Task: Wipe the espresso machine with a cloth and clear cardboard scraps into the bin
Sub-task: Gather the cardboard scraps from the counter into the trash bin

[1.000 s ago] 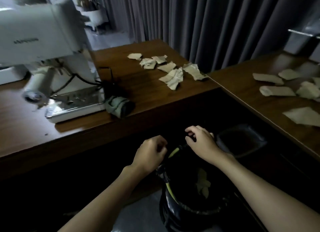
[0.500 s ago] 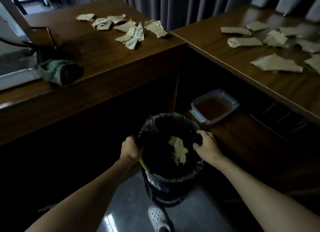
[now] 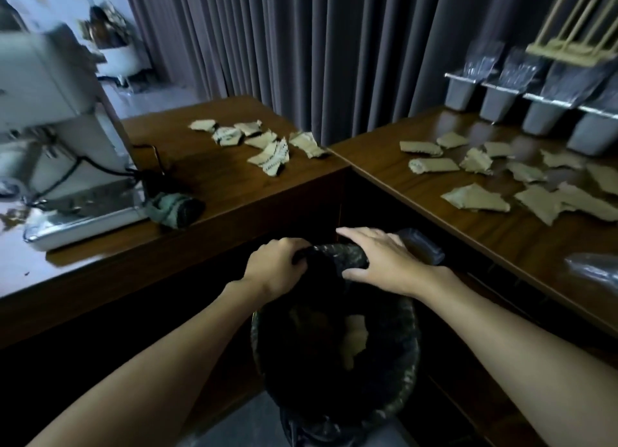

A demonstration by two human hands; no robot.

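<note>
left hand (image 3: 274, 269) gripping bin (image 3: 409, 346) far rim | right hand (image 3: 384, 262) clasping same rim | cardboard scraps (image 3: 264, 145) on counter (image 3: 217, 185) beyond bin | cloth (image 3: 174, 209) up-left of bin, beside espresso machine (image 3: 50, 112)

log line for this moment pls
left hand grips bin rim | right hand grips bin rim | cardboard scraps on both counters | cloth beside espresso machine

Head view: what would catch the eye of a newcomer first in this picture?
The left hand and the right hand hold the far rim of the black-lined bin at bottom centre. Torn cardboard scraps lie scattered on both wooden counters behind it. A crumpled cloth lies beside the espresso machine at the left.
</note>
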